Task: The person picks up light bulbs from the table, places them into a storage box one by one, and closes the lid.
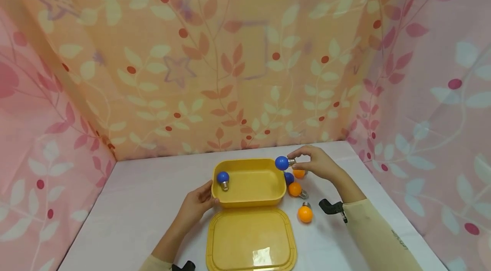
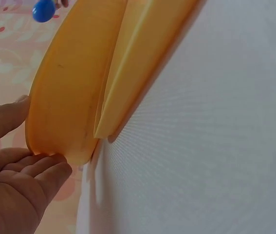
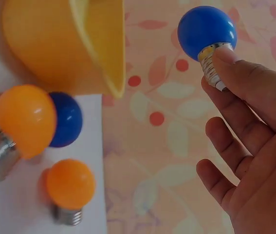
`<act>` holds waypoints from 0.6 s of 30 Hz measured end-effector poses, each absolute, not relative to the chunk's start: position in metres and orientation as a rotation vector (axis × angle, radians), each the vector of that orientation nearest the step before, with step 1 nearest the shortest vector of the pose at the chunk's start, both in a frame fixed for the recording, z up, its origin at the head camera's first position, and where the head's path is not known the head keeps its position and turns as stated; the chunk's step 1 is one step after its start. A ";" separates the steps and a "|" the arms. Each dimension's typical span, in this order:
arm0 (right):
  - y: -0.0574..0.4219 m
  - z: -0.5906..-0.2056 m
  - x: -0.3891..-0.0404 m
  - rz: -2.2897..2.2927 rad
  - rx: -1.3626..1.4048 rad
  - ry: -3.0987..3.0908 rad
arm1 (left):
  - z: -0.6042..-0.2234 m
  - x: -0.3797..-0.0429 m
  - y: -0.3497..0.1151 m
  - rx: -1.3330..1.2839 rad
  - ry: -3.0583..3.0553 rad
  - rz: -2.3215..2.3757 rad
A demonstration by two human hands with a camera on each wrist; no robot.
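Between thumb and forefinger my right hand (image 1: 321,164) pinches a blue light bulb (image 1: 281,162) by its silver screw base, raised over the right rim of a yellow plastic box (image 1: 253,181). The other fingers of that hand are loosely bent in the right wrist view. My left hand (image 1: 197,203) holds the box at its left end, with the thumb at the rim and the fingers against the outer wall (image 2: 72,92). Inside the box, at the left, lies another blue bulb (image 1: 223,177). A third blue bulb (image 3: 67,119) lies beside the box's right end, partly hidden.
Three orange bulbs lie on the white table right of the box: one near the front (image 1: 305,214), one in the middle (image 1: 295,189), one behind (image 1: 298,174), partly covered by my right hand. A yellow lid (image 1: 249,237) lies in front of the box. Patterned cloth (image 1: 215,70) surrounds the table.
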State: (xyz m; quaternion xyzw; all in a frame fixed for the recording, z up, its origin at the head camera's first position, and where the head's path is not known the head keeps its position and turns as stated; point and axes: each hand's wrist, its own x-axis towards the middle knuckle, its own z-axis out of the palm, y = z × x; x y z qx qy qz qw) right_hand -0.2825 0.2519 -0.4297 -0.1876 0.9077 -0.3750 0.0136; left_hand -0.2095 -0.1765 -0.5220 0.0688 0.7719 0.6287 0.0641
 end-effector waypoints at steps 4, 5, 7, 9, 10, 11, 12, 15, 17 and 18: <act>0.234 -0.410 -0.293 -1.112 -0.697 2.801 | -0.522 -0.211 -0.176 0.215 2.324 1.910; 0.229 -0.407 -0.296 -1.089 -0.721 2.793 | -0.522 -0.211 -0.176 0.222 2.327 1.910; 0.218 -0.399 -0.302 -1.058 -0.769 2.771 | -0.521 -0.212 -0.176 0.223 2.331 1.912; 0.208 -0.394 -0.307 -1.008 -0.796 2.760 | -0.522 -0.212 -0.176 0.220 2.328 1.912; 0.202 -0.392 -0.309 -0.981 -0.818 2.752 | -0.522 -0.211 -0.176 0.213 2.324 1.912; 0.197 -0.390 -0.312 -0.954 -0.840 2.745 | -0.523 -0.211 -0.176 0.212 2.321 1.913; 0.192 -0.390 -0.315 -0.931 -0.868 2.732 | -0.523 -0.210 -0.176 0.203 2.316 1.913; 0.176 -0.386 -0.323 -0.867 -0.939 2.703 | -0.523 -0.210 -0.175 0.203 2.315 1.915; 0.166 -0.383 -0.328 -0.826 -0.995 2.684 | -0.523 -0.210 -0.176 0.201 2.314 1.919; 0.160 -0.382 -0.330 -0.795 -1.021 2.679 | -0.523 -0.210 -0.176 0.196 2.315 1.921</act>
